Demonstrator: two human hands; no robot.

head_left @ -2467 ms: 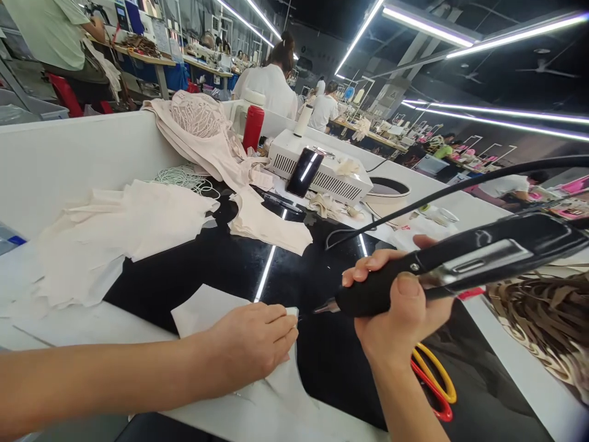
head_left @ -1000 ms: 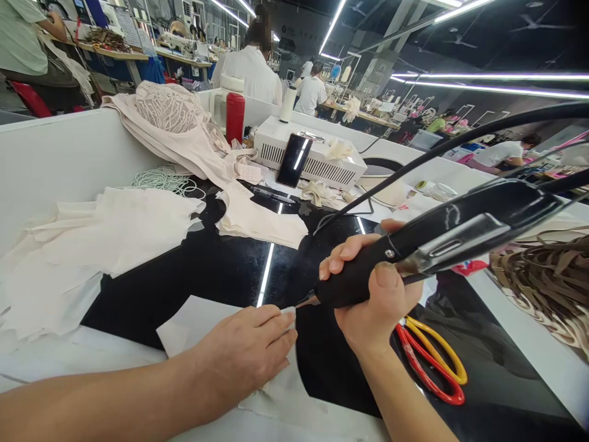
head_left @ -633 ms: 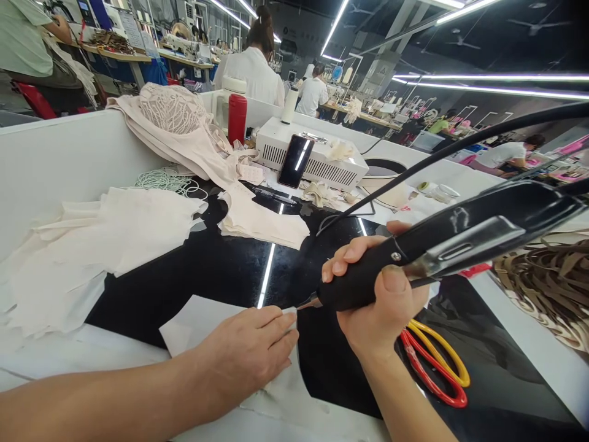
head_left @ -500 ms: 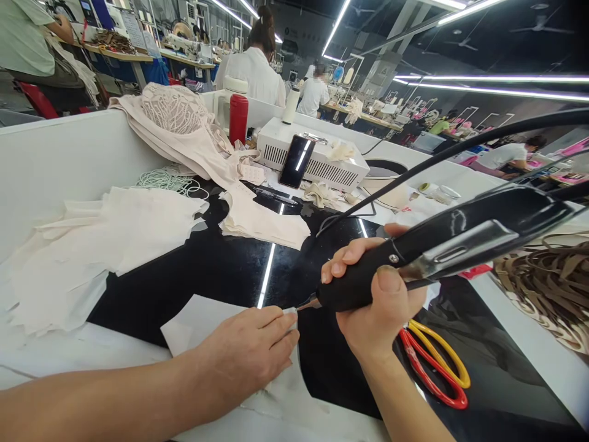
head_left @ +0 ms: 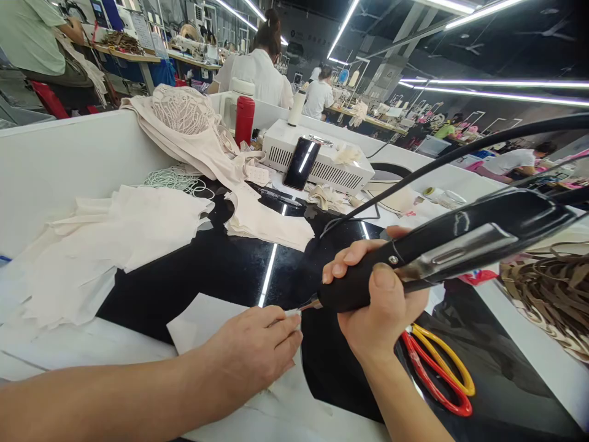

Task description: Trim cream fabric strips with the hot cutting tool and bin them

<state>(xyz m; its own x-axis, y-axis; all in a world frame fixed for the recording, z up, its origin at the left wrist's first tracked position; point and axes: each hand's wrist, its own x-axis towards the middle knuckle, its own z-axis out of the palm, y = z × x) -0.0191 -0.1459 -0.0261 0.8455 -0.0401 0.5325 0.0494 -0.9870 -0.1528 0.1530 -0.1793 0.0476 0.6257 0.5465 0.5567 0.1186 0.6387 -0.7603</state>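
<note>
My right hand (head_left: 384, 298) is wrapped round a black corded handheld tool (head_left: 356, 279) with a long metal lever along its side; the thumb lies near the lever's end. The tool's narrow copper-coloured tip (head_left: 313, 304) points left and reaches the edge of a white fabric piece (head_left: 202, 322). My left hand (head_left: 257, 350) is closed, its fingertips pinching that piece's edge right beside the tip. Much of the fabric lies under my left hand and forearm. Whether the tip touches the fabric, I cannot tell.
Scissors (head_left: 442, 368) with red and yellow handles lie right of my right wrist. Pale fabric pieces (head_left: 115, 233) are stacked left; one cut piece (head_left: 269, 224) lies ahead. Behind stand a phone (head_left: 301, 162), a white vented box (head_left: 334, 172) and a red bottle (head_left: 244, 121). Brown straps (head_left: 552, 294) lie right.
The whole view has shifted slightly. Both hands keep nearly the same pose, with the tool's tip still at the fabric edge by my left fingertips.
</note>
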